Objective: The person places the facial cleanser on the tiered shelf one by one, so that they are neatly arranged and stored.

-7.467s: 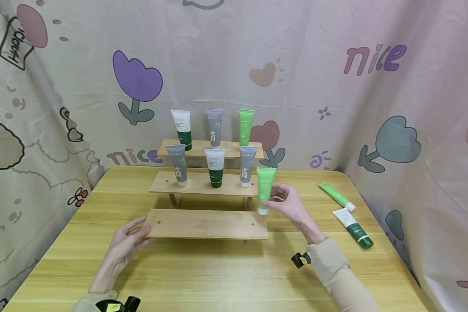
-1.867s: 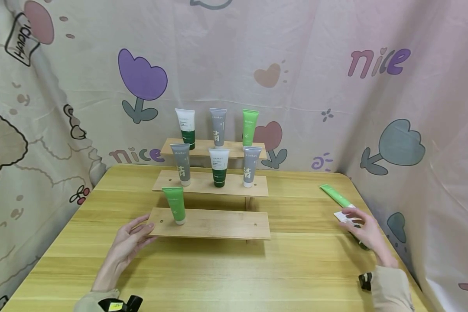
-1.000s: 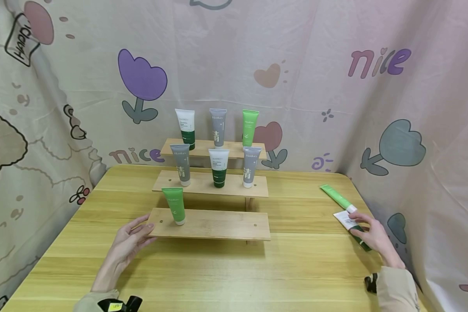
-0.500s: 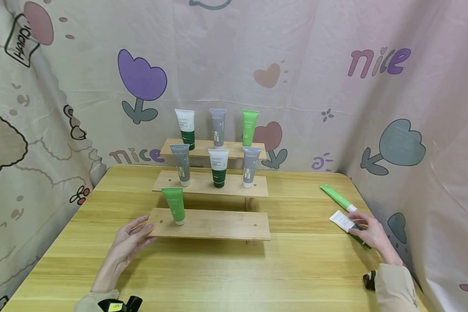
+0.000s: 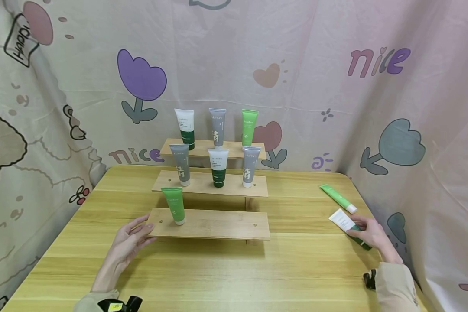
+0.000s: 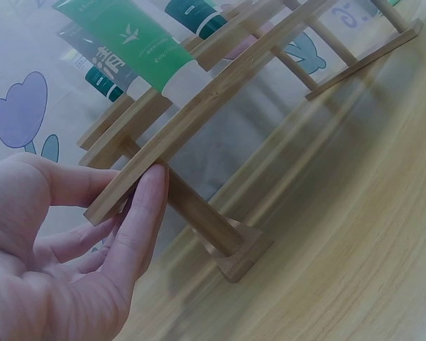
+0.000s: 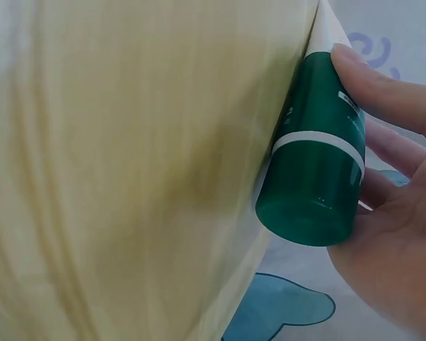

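Note:
My left hand (image 5: 128, 238) pinches the left end of the lowest step of a three-tier wooden display stand (image 5: 218, 225), thumb on one face and fingers on the other in the left wrist view. On that step a green tube (image 5: 174, 206) stands cap down near the left end. At the table's right side my right hand (image 5: 372, 234) grips a white and dark green tube (image 7: 316, 163) by its sides, with thumb and fingers across its middle. The tube lies slanted, close over the tabletop. Just behind it lies another green tube (image 5: 337, 198) with a white cap.
The middle step carries a grey tube (image 5: 181, 164), a white-green tube (image 5: 218, 167) and a second grey tube (image 5: 250, 167). On the top step stand a white-green tube (image 5: 185, 129), a grey tube (image 5: 217, 126) and a green tube (image 5: 249, 127). A printed curtain (image 5: 296, 86) hangs behind the table.
Earlier the right hand held the green tube by the stand; it now stands on the lowest step. The right hand moved right and took hold of the white-green tube, shifting it slightly left.

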Action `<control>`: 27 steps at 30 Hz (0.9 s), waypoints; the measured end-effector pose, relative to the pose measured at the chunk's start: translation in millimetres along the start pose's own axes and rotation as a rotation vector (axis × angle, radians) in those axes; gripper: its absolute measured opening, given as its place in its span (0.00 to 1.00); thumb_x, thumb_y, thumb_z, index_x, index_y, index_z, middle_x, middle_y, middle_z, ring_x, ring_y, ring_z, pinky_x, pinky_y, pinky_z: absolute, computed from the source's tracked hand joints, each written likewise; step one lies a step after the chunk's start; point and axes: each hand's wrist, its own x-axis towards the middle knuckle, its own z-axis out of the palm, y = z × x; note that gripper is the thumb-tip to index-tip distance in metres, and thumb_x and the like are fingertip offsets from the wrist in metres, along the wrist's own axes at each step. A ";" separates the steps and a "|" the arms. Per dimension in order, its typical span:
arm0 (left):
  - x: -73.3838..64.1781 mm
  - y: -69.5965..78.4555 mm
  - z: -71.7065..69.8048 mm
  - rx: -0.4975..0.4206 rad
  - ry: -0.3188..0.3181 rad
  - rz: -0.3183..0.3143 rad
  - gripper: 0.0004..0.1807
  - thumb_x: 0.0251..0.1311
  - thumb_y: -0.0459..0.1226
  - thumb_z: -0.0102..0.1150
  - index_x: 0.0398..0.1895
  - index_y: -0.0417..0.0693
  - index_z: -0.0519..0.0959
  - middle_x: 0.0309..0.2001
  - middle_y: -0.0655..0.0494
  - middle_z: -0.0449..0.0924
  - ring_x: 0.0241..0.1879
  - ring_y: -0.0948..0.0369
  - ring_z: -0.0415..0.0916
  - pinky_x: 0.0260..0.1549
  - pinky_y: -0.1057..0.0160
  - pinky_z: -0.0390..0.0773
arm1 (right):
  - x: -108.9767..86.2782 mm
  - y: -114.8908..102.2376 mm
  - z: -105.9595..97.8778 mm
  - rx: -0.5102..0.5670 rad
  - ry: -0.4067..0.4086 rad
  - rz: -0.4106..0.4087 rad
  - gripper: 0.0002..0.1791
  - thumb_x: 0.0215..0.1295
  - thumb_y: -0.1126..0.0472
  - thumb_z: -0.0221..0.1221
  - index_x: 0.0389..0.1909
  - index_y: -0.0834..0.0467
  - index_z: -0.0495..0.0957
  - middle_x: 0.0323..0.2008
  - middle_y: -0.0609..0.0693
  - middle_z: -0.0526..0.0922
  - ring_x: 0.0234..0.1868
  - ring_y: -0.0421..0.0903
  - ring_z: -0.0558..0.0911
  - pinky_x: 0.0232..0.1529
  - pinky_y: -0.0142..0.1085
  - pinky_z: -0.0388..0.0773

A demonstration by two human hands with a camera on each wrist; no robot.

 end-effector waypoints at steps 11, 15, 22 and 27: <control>-0.3 -1.1 -0.3 0.013 0.001 0.001 0.40 0.74 0.34 0.53 0.79 0.33 0.43 0.49 0.62 0.73 0.42 0.70 0.83 0.50 0.71 0.87 | 6.1 -5.3 -0.5 -0.028 -0.016 0.036 0.32 0.60 0.59 0.69 0.58 0.78 0.73 0.46 0.73 0.81 0.43 0.59 0.80 0.35 0.36 0.76; 0.0 -1.4 -0.7 0.009 -0.001 0.003 0.40 0.74 0.34 0.53 0.79 0.33 0.43 0.48 0.63 0.74 0.41 0.70 0.83 0.50 0.71 0.87 | 7.1 -11.0 -0.3 -0.041 0.006 0.025 0.32 0.60 0.59 0.69 0.58 0.79 0.73 0.43 0.73 0.81 0.41 0.58 0.80 0.35 0.36 0.76; 0.2 -1.1 -1.2 0.007 -0.007 0.005 0.41 0.74 0.34 0.53 0.79 0.32 0.42 0.47 0.64 0.74 0.41 0.70 0.83 0.51 0.71 0.87 | 10.2 -21.1 7.2 -0.016 0.084 -0.056 0.28 0.57 0.63 0.70 0.52 0.79 0.76 0.36 0.67 0.83 0.33 0.47 0.75 0.29 0.30 0.70; 0.2 -0.8 -1.0 0.005 -0.007 0.002 0.41 0.74 0.34 0.53 0.79 0.32 0.42 0.47 0.65 0.75 0.41 0.70 0.83 0.51 0.70 0.87 | 12.5 -31.6 10.1 0.021 0.084 -0.050 0.29 0.58 0.62 0.70 0.53 0.79 0.76 0.39 0.68 0.83 0.35 0.48 0.76 0.31 0.30 0.70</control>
